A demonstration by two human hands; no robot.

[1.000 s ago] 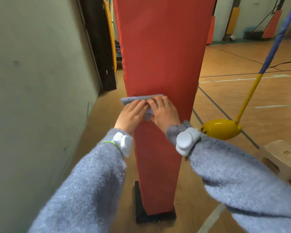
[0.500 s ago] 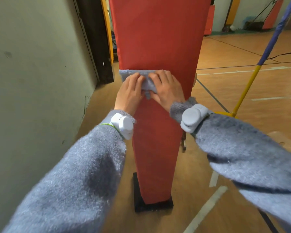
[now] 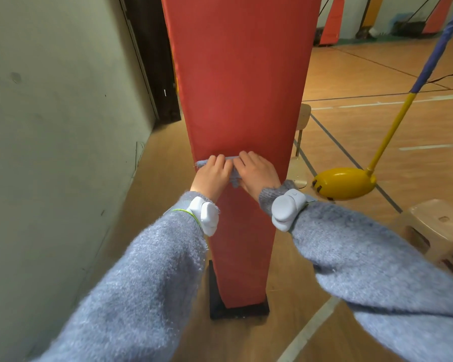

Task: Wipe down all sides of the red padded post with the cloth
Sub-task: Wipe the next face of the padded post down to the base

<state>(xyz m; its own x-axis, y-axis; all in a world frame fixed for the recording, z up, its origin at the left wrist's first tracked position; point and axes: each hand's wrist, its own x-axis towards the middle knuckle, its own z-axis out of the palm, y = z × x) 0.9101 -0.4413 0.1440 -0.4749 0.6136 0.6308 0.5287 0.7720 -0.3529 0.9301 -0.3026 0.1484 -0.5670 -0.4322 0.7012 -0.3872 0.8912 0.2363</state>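
The red padded post (image 3: 239,79) rises straight in front of me from a black base (image 3: 237,308) on the wooden floor. A grey-blue cloth (image 3: 203,163) lies flat against the side facing me, roughly halfway down the visible face. My left hand (image 3: 211,176) and my right hand (image 3: 258,171) press it side by side onto the padding with fingers laid flat over it. Most of the cloth is hidden under the hands; only its left end, top edge and a bit between the wrists show.
A pale wall (image 3: 55,152) stands close on the left. A yellow weighted base (image 3: 344,182) with a yellow and blue pole leans at the right. A beige plastic stool (image 3: 439,228) sits at the right edge, and a chair (image 3: 301,142) pokes out behind the post.
Both hands slid the cloth up the post's face and then back down; it now sits lower on the post than half a second ago.
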